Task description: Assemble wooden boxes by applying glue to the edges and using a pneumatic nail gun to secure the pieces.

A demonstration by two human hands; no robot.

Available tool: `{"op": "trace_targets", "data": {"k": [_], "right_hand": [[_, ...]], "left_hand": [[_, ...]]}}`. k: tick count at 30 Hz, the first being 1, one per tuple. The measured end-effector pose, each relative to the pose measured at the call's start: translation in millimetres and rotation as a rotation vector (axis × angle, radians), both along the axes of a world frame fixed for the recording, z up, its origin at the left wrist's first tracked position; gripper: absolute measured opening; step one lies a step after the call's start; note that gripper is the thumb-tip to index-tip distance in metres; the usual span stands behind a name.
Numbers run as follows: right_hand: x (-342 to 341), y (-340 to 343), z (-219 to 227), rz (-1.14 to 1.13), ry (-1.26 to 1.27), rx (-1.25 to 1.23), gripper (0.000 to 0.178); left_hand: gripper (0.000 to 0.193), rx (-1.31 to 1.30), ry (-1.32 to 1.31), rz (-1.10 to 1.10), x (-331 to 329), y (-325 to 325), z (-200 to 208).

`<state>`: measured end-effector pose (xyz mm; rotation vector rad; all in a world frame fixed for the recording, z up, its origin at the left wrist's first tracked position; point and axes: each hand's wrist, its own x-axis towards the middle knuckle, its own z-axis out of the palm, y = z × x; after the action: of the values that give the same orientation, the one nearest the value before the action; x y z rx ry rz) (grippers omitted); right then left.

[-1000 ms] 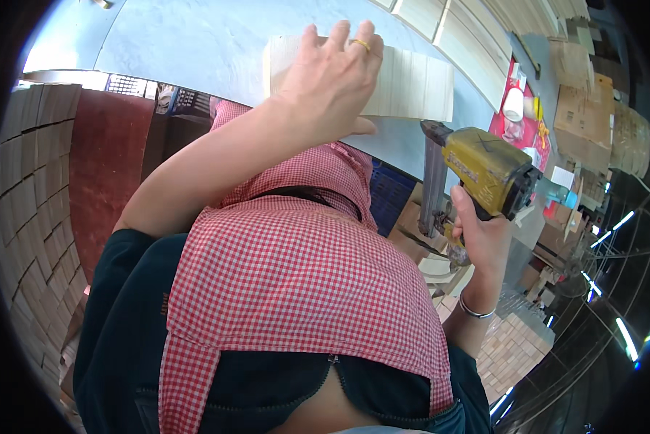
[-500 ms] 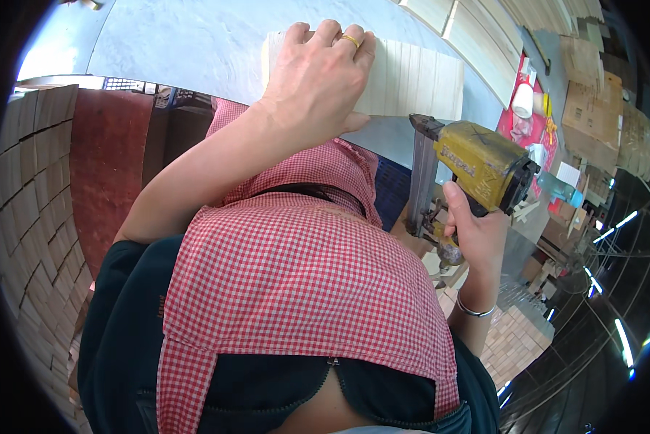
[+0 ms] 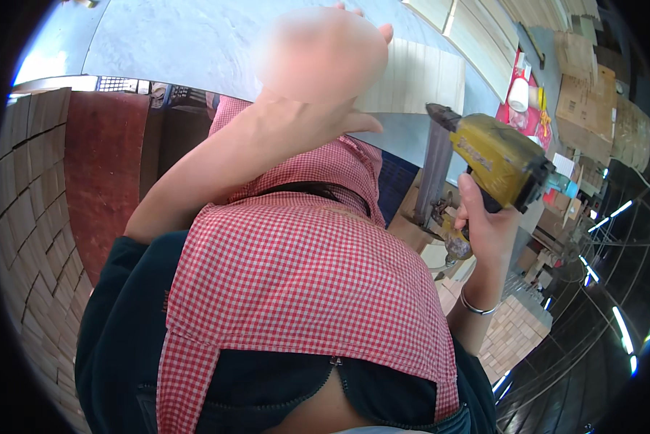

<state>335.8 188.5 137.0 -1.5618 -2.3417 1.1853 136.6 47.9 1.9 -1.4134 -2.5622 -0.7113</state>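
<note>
A yellow and black nail gun point(image 3: 500, 155) is gripped by my right hand point(image 3: 490, 226), its dark nose pointing up and left. The nose stands just off the right end of a pale wooden piece point(image 3: 428, 78) with a grooved or slatted face. That piece lies on the grey tabletop point(image 3: 173, 47). Over its left part is my left hand point(image 3: 323, 69), fingers spread and thumb out to the side. A blurred patch covers most of that hand, so whether its palm touches the wood cannot be made out.
Long pale boards point(image 3: 477, 43) lie along the table's far right. Beside them, a white roll point(image 3: 519, 94) sits on a red surface. Cardboard boxes point(image 3: 589, 108) stand farther right. Stacked wood blocks point(image 3: 32, 210) and a dark red panel point(image 3: 104, 173) rise at left.
My left hand has loosened from its curled hold on the wooden piece, and its fingers have spread. My right hand has carried the nail gun slightly right, away from the wood's end.
</note>
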Motion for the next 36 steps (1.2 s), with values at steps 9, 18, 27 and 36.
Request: {"op": "trace_targets", "data": {"k": [9, 18, 27, 36], "right_hand": [[-14.0, -46.7, 3.5, 0.212, -0.113, -0.039, 0.038], [-32.8, -74.5, -3.5, 0.429, -0.210, -0.070, 0.050], [-36.1, -87.0, -4.1, 0.361, -0.218, -0.064, 0.054], [-34.9, -93.7, 0.0, 0.300, -0.295, -0.092, 0.058]], "left_hand": [[0.125, 0.313, -0.413, -0.038, -18.1, -70.1, -63.2], [0.126, 0.313, -0.292, -0.016, -16.4, -74.7, -72.1], [0.134, 0.320, -0.333, 0.022, -14.4, -73.2, -70.0], [0.124, 0.331, -0.285, 0.054, -14.8, -71.2, -72.0]]}}
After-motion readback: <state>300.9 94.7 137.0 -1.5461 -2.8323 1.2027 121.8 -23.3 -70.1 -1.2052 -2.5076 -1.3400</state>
